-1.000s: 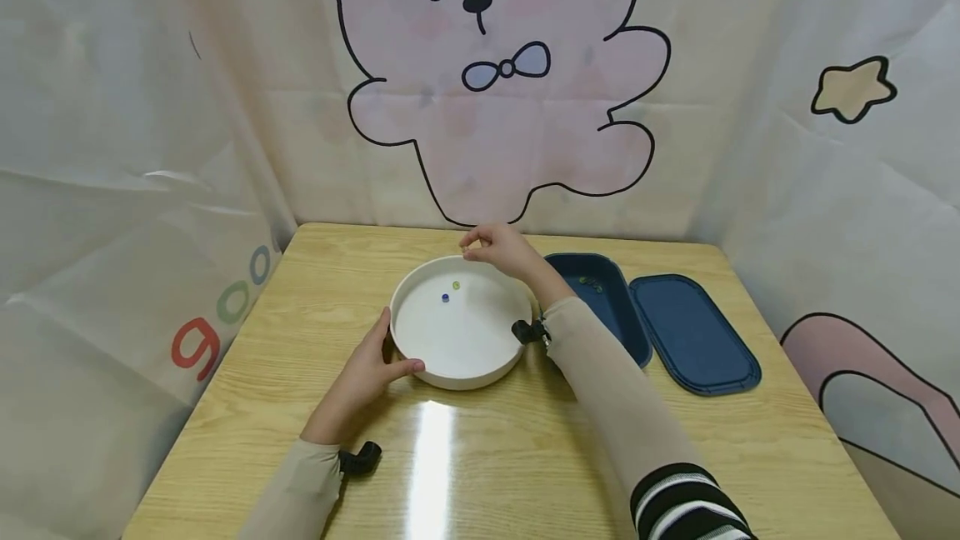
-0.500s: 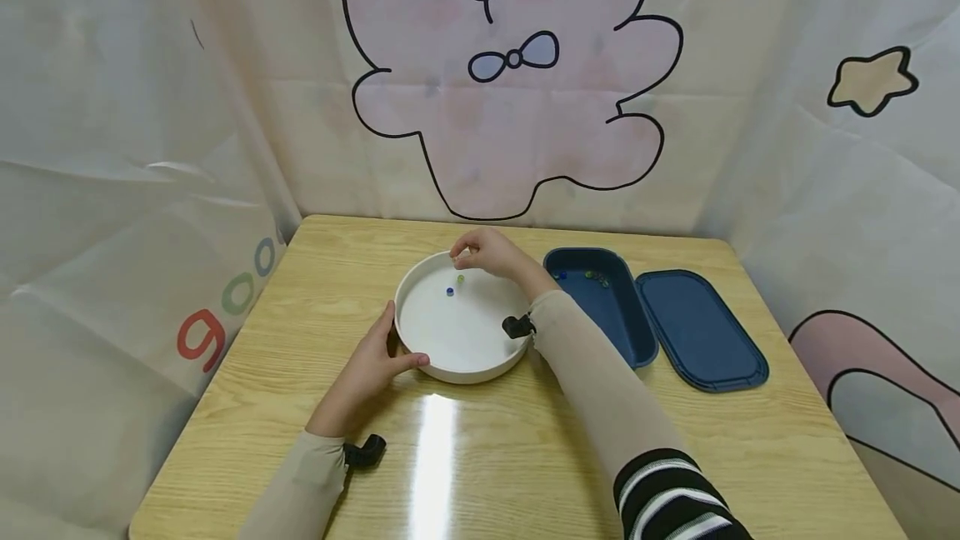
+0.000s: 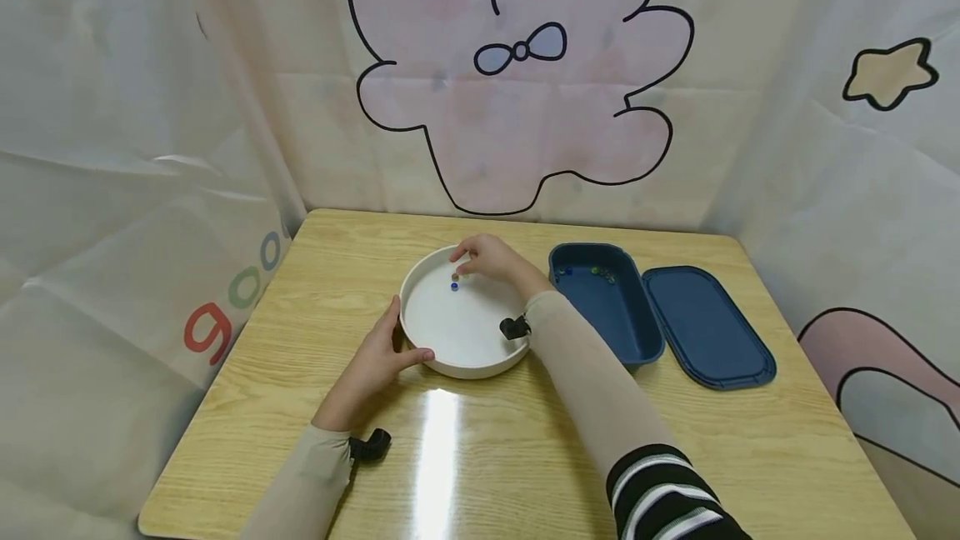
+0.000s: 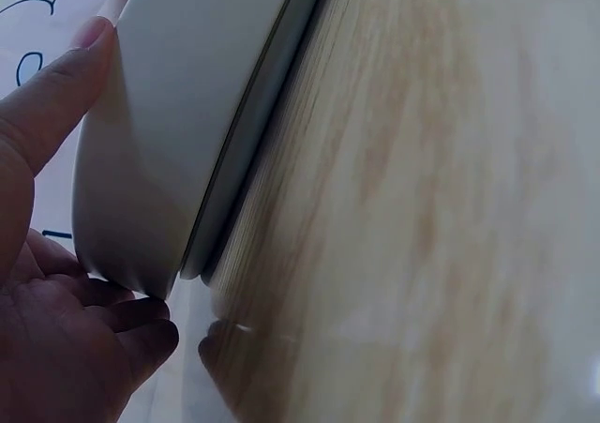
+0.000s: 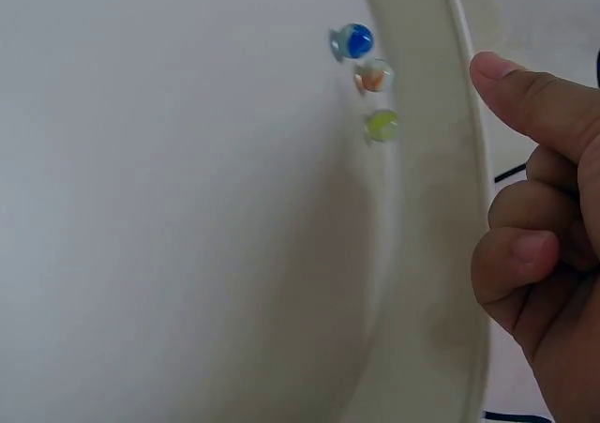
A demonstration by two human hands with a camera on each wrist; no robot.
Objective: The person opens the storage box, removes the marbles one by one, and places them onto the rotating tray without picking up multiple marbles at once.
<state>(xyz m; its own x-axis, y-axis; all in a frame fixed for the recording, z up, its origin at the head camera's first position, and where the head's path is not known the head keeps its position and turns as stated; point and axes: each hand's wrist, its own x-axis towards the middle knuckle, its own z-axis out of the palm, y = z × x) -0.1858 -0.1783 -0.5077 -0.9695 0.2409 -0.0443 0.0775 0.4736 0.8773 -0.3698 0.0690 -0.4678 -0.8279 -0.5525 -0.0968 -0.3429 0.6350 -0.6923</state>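
A white round tray [image 3: 459, 332] stands on the table, with a blue marble [image 5: 354, 41], an orange-and-clear marble [image 5: 376, 76] and a yellow-green marble [image 5: 382, 125] close together inside by its wall. My left hand [image 3: 375, 363] holds the tray's near left side, thumb at the rim and fingers against the outer wall. Over the tray's far part is my right hand [image 3: 493, 261], its fingers loosely bent beside the marbles. In the right wrist view nothing shows between the thumb and fingers of that hand, and the fingertips are apart from the marbles.
Right of the tray stands a dark blue box [image 3: 637, 344] with several small marbles [image 3: 602, 274] near its far end. Its matching lid [image 3: 708, 327] lies flat beside it. A patterned curtain [image 3: 480, 148] hangs behind the wooden table [image 3: 525, 457].
My right hand has come from over the far rim down into the tray and let go of the orange marble beside the other two. My left hand keeps its hold; the head view has shifted slightly.
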